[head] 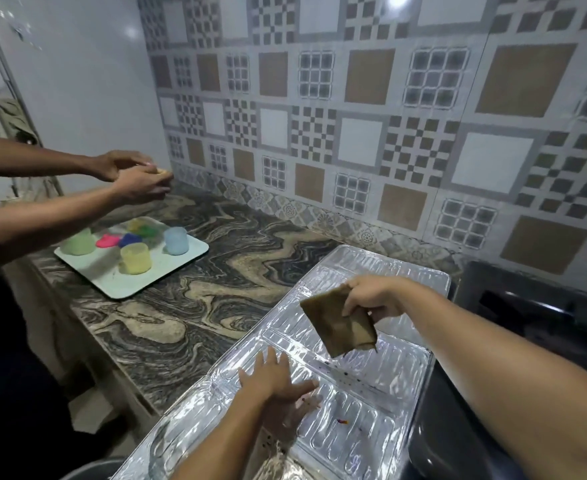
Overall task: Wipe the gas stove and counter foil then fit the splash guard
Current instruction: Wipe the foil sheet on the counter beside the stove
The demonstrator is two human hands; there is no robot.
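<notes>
- Two hands are at work: the right hand (371, 299) is pinched on one corner of a brown cloth (340, 323), which hangs limp, clear of the surface.
- At seven o'clock from it, the left hand (278, 382) is spread flat, pressed on the foil guard (371, 410).
- Coloured specks (344, 374) are seen on the foil between them.
- The foil is judged thin, springy and easily creased; it is best held by its edges.
- At three o'clock, the stove (527, 306) is partly seen.
</notes>
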